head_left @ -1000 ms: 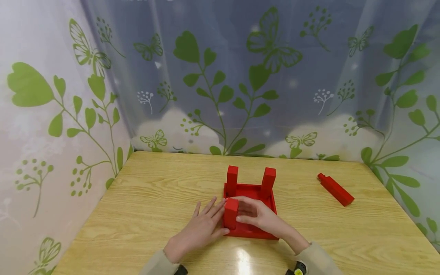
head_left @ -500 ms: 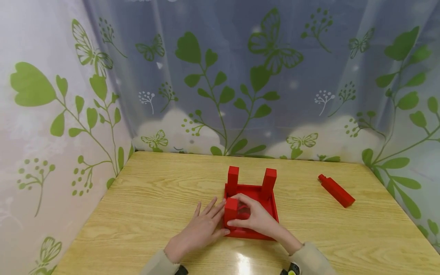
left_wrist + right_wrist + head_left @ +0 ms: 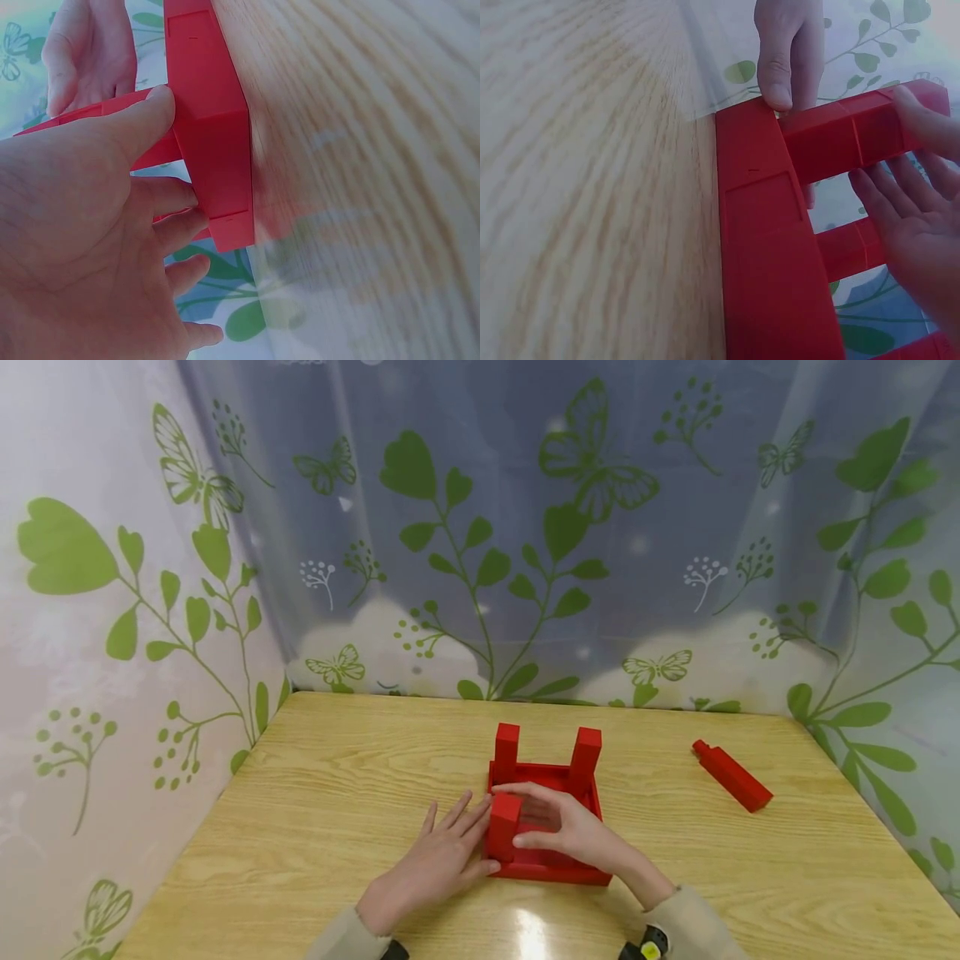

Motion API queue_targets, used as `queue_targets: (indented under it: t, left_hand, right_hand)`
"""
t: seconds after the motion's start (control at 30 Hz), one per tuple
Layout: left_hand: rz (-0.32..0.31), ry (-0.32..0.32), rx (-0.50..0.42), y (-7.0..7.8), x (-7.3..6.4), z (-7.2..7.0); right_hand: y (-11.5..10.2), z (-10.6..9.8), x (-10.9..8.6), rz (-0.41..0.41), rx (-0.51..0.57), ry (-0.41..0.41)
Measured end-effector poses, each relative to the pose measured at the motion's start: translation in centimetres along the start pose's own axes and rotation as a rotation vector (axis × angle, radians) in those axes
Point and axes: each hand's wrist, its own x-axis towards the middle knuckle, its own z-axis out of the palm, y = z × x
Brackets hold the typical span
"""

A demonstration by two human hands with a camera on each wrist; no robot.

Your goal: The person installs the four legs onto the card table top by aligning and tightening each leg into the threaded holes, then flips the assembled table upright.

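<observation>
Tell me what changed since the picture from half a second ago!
The right hand moved back a little to the right. Its thumb was across the front of the near red post; now it is at that post's right edge. I can't see anything picked up or put down. The left hand, red frame, far posts and loose red piece stayed put.

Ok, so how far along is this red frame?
Looks done: the far-left post and far-right post stand upright on the red base. In hand: the near-left post, upright, with the right hand around it and the left hand touching the base; I can't tell whether that post is fixed. Remaining: probably the loose post on the table, as the near-right corner shows none.
</observation>
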Motion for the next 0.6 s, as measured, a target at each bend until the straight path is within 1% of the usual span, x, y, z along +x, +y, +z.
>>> queue_targets:
  t: [0.1, 0.13, 0.37, 0.53, 0.6]
  left_hand:
    - [0.001, 0.003, 0.000, 0.0, 0.0, 0.0]
    - [0.001, 0.004, 0.002, 0.0, 0.0, 0.0]
    - [-0.002, 0.000, 0.013, 0.0, -0.1, -0.1]
    - [-0.005, -0.006, 0.019, -0.1, -0.1, 0.1]
    - [-0.005, -0.004, 0.019, -0.1, 0.0, 0.1]
  right_hand:
    - [0.0, 0.0, 0.1, -0.021, 0.000, -0.006]
    - [0.0, 0.1, 0.2, -0.027, -0.015, 0.001]
    - [-0.2, 1.0, 0.9, -0.033, -0.185, 0.115]
    - [0.0, 1.7, 1.2, -0.062, -0.298, 0.162]
    - [-0.1, 1.8, 1.3, -0.063, -0.320, 0.168]
